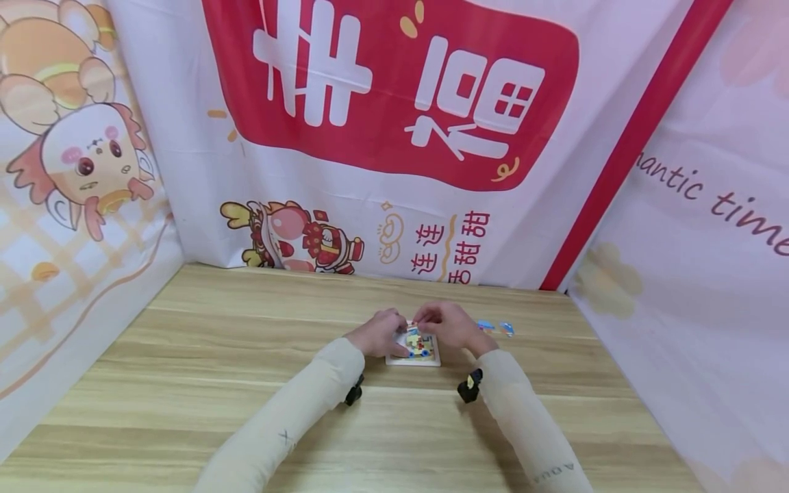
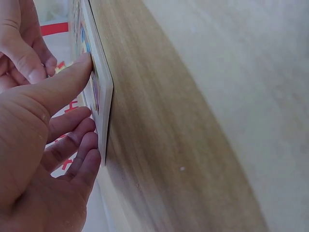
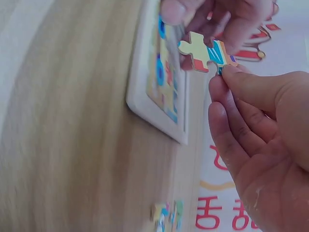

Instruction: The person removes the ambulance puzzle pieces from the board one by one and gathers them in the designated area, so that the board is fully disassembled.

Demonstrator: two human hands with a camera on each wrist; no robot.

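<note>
Right wrist view showed the right hand (image 3: 260, 130) pinching a puzzle piece (image 3: 205, 52) in its fingers, just above the tray (image 3: 145, 104) on the bench (image 1: 246, 356). The left hand (image 2: 43, 145) pressed the tray's edge with relaxed fingers, equally near.

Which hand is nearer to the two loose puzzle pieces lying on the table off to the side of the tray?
Right. The right hand is just beside the loose puzzle pieces, pinching another piece over the puzzle tray. The left hand rests on the tray's far side.
</note>
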